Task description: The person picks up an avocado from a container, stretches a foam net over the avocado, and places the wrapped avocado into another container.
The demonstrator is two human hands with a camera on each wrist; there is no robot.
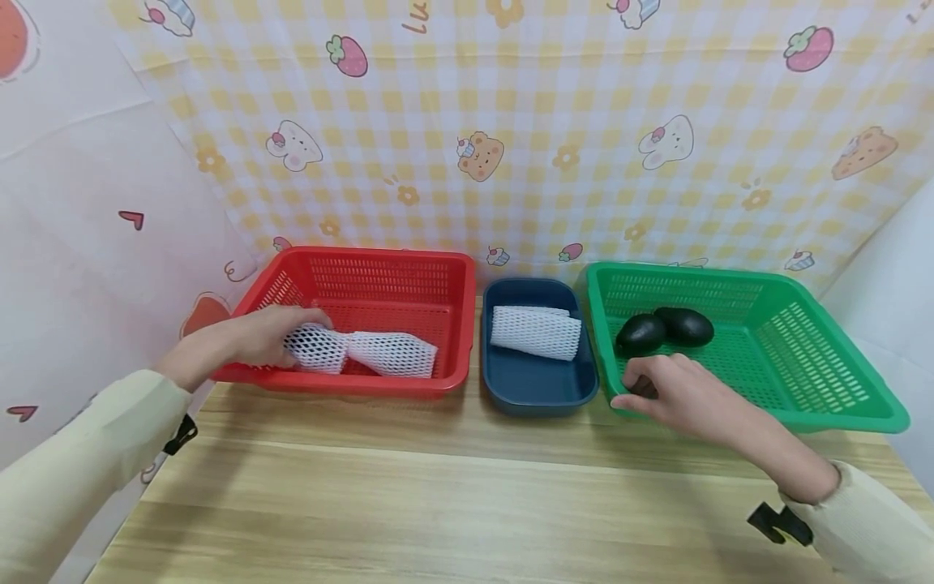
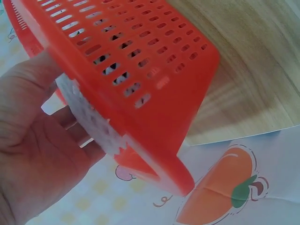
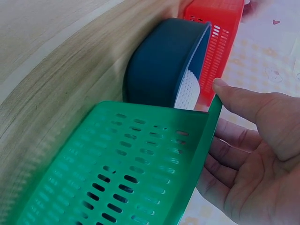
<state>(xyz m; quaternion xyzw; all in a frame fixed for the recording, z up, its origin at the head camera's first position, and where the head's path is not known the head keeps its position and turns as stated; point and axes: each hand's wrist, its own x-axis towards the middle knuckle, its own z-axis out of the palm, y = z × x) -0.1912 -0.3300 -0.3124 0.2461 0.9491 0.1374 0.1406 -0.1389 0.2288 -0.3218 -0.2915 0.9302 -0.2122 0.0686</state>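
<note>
My left hand reaches into the red basket and holds a dark fruit in a white foam net, its fingers around the left end. Touching its right end lies a second white foam net, bulging at the middle. My right hand is over the front left corner of the green basket, fingers loosely bent, nothing visible in them. The right wrist view shows the thumb at the rim and the fingers behind it. Two glossy dark avocados lie near that hand, touching each other.
Between the baskets stands a dark blue bin with flat white foam nets in it. All three containers stand on a wooden table against a yellow checked cloth. White cloth borders the left side.
</note>
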